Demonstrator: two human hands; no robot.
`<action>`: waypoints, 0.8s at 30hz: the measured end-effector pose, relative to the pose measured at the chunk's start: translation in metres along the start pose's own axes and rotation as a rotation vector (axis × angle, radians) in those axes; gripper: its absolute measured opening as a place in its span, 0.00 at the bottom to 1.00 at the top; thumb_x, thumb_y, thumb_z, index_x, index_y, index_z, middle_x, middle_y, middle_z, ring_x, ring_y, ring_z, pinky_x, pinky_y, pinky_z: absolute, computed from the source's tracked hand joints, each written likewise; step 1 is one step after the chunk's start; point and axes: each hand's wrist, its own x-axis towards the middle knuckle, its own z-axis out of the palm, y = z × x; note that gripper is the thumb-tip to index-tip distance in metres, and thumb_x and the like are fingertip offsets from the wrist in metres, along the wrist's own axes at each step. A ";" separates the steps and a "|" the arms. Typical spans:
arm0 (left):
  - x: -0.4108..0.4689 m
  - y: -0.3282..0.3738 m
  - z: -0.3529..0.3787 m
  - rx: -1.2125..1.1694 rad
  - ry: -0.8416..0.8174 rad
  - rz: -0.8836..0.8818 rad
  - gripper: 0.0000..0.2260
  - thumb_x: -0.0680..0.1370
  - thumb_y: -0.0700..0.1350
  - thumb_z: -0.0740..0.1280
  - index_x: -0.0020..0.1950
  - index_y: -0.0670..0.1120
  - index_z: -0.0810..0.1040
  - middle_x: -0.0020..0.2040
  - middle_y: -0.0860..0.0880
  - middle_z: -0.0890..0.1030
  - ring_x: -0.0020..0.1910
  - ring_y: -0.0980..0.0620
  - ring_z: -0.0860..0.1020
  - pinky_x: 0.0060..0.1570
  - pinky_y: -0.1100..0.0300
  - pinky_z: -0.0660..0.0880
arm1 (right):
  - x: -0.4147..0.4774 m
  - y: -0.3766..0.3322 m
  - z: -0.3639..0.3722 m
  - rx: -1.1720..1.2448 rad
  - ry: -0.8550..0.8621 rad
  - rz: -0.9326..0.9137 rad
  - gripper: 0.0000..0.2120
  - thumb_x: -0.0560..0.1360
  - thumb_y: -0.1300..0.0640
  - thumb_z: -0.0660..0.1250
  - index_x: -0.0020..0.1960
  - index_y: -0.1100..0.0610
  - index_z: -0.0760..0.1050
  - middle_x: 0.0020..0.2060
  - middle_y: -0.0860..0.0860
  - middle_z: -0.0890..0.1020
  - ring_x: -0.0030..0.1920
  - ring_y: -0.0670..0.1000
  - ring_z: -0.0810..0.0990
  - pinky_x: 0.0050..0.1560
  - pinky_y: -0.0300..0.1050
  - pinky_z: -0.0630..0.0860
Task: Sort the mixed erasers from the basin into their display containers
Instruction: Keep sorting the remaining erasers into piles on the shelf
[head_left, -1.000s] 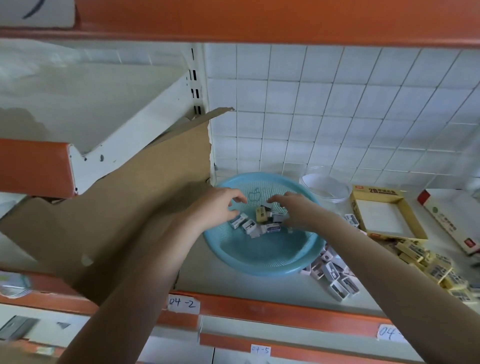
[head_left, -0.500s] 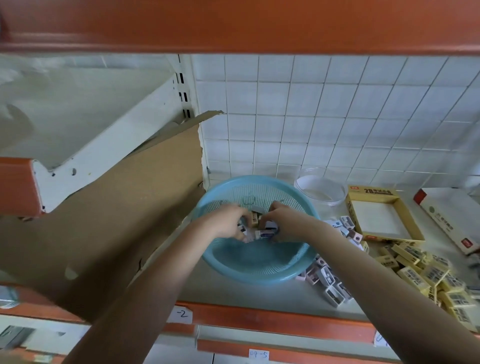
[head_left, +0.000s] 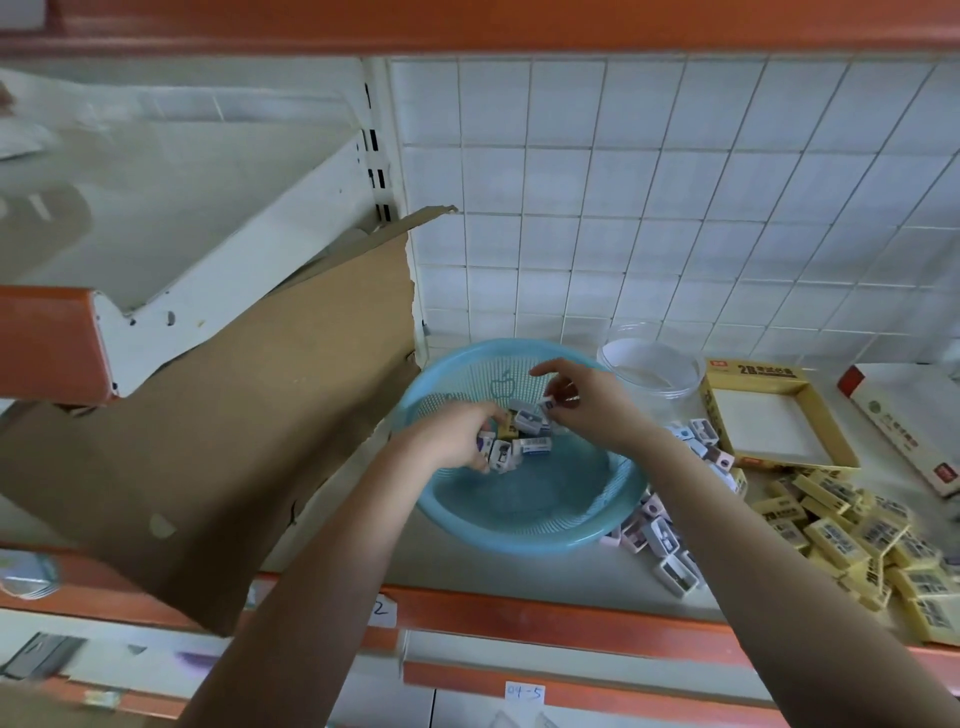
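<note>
Erasers (head_left: 531, 442) heaped in basin (head_left: 519, 535), axes mixed, right hand (head_left: 587, 410) pinching one

left hand (head_left: 457, 441), right hand (head_left: 589, 413) holding erasers (head_left: 535, 446), basin (head_left: 519, 540)

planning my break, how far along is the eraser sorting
Done: most are out of the basin, lying in a yellow pile and a grey pile. In hand: right hand pinches one eraser, left hand grips others. Left: a handful in the basin; yellow box and clear tub look empty.
</note>
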 end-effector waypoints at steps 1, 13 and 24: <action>-0.001 0.000 0.001 -0.014 0.018 0.005 0.27 0.70 0.40 0.75 0.67 0.49 0.71 0.63 0.48 0.76 0.55 0.49 0.76 0.46 0.62 0.67 | 0.000 0.001 -0.001 0.065 0.032 0.015 0.18 0.73 0.64 0.68 0.60 0.51 0.74 0.42 0.46 0.77 0.44 0.49 0.79 0.54 0.43 0.77; -0.005 0.003 0.000 -0.108 0.240 0.032 0.27 0.72 0.40 0.72 0.70 0.47 0.69 0.65 0.48 0.71 0.57 0.52 0.71 0.53 0.64 0.68 | 0.002 0.000 -0.004 0.225 0.000 0.070 0.14 0.74 0.64 0.68 0.56 0.49 0.75 0.44 0.49 0.81 0.40 0.45 0.79 0.46 0.37 0.75; 0.003 0.046 -0.035 -0.087 0.345 0.202 0.24 0.70 0.42 0.73 0.65 0.44 0.73 0.58 0.49 0.74 0.52 0.53 0.75 0.55 0.62 0.71 | -0.031 0.009 -0.065 0.436 0.245 0.092 0.13 0.74 0.65 0.68 0.55 0.51 0.77 0.43 0.48 0.81 0.41 0.44 0.81 0.46 0.37 0.79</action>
